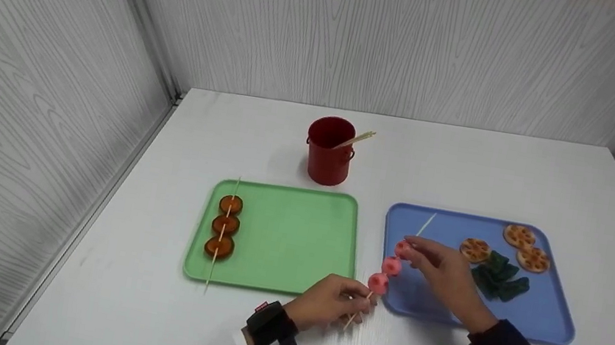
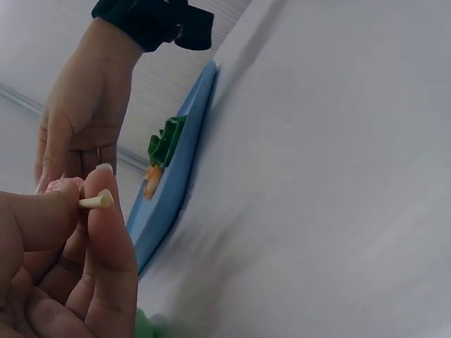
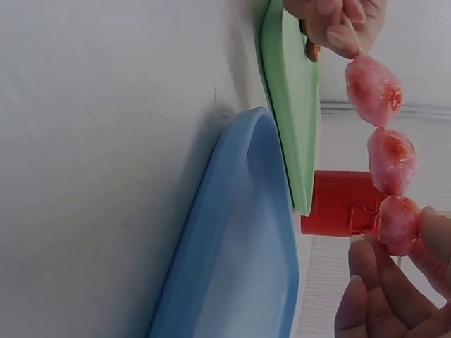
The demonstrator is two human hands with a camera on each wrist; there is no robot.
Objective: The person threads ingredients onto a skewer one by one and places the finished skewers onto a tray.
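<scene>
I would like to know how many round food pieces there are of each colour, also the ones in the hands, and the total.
Pink pieces, between the left hand and right hand: 3
Brown pieces, on the green tray: 3
Tan pieces, on the blue tray: 3
Total: 9

Head: from above, facing forward and down; farthest back, spanning the green tray (image 1: 297, 239), blue tray (image 1: 453, 223) and red bucket (image 1: 329, 160).
Left wrist: close at the left hand (image 1: 327, 302), rolled sideways, facing the right hand (image 1: 448, 275).
Right wrist: close, rolled sideways, facing the bucket.
Both wrists share: hands, blue tray.
</scene>
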